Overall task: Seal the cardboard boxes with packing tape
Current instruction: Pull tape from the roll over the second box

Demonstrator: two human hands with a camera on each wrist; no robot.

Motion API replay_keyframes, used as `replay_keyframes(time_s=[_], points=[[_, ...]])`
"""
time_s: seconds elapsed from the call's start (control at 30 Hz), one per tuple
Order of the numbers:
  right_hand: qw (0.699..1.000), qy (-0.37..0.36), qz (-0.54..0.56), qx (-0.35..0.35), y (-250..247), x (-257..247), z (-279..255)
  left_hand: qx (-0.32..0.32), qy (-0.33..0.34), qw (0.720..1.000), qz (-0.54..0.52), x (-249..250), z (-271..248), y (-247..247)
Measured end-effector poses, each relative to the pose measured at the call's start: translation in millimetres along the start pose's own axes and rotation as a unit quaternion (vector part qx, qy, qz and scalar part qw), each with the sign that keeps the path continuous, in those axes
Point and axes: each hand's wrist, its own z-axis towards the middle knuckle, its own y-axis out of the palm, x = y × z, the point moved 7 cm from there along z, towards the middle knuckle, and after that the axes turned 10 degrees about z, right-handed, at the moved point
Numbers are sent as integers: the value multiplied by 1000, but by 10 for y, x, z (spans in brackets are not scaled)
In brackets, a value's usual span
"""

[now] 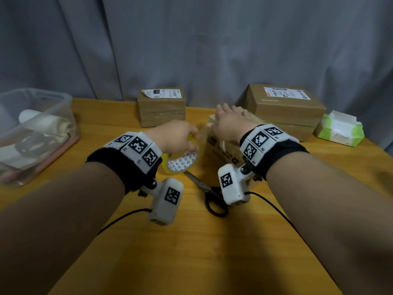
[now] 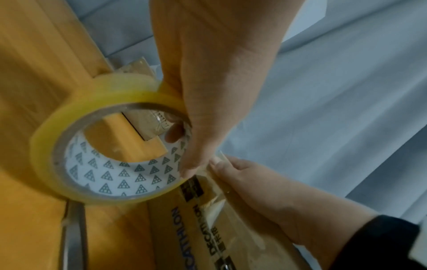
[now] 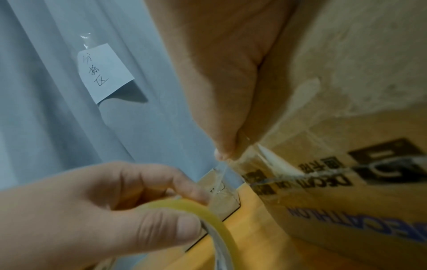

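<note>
On the wooden table (image 1: 191, 241), seen from the head view, the left hand (image 1: 174, 137) grips a roll of clear packing tape (image 1: 182, 161) by its upper rim, fingers curled around it, just left of a small printed cardboard box (image 1: 221, 147) at the middle of the table. The right hand (image 1: 229, 122) lies flat on top of that box with its fingers spread and straight, pressing down. Black-handled scissors (image 1: 209, 194) lie on the table just near of the roll and box. Farther back stand a small labelled box (image 1: 161, 107) and, to the right, a larger labelled box (image 1: 287, 109), with a green tissue pack (image 1: 340, 130) at far right and a clear plastic bin (image 1: 36, 133) at far left. From the left wrist, the left hand (image 2: 221, 73) holds the tape roll (image 2: 108, 151) with a fingertip inside the patterned core and the thumb on the outer band; the right hand (image 2: 265, 197) rests on the printed box (image 2: 184, 237), its thumb touching a clear strip at the box edge. From the right wrist, the right hand (image 3: 226, 73) presses palm-down on the box (image 3: 346, 164), thumb tip at the corner where a taut clear strip runs toward the roll (image 3: 208, 219), which the left hand (image 3: 104, 210) pinches between thumb and fingers. A handwritten paper note (image 3: 105, 73) hangs on the grey curtain (image 3: 46, 127) behind.
</note>
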Motion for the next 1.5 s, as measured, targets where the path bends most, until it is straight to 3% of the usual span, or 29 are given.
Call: replay_keyframes(time_s=[0.23,0.53,0.73,0.97,1.17,1.5], points=[[999,4,-25,26,-14,23,39,64,2,998,-4,-21,33,-66],[999,34,0,14,22,29,140,56,-31,994,-88,-2,149,113],[1000,-1,0,-14,-52,70,44,65,-35,993,-94,-36,121,53],[998,36,-54,25,49,74,3,60,-40,991,-116,-27,155,51],[997,65,-8,29,70,58,107,93,-105,974,-176,-171,293,108],[997,62,-32,26,84,108,301,80,-102,970,-207,-175,447,150]])
